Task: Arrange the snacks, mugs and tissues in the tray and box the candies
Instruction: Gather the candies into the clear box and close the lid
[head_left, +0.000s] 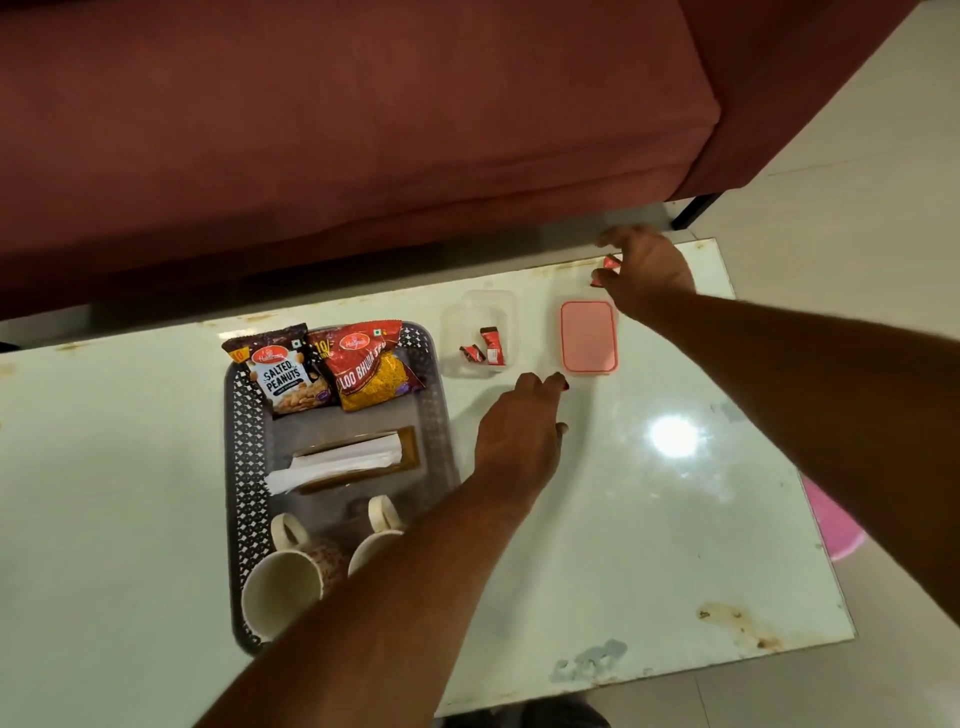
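A grey perforated tray (240, 415) holds a salted peanuts packet (280, 371), a red bhujia packet (371, 364), a tissue pack (348, 460) and two mugs (283, 582) (382, 525). To its right, a clear box (480, 312) contains two red candies (483, 348). The pink lid (588, 336) lies beside it. My right hand (647, 270) hovers over loose red candies (608, 267) near the far table edge, fingers spread. My left hand (519, 431) rests palm down just right of the tray, holding nothing that I can see.
The white glossy table (649, 519) has stains near its front right corner. A maroon sofa (363, 130) stands right behind the table. A pink object (836, 525) sits on the floor beyond the right edge.
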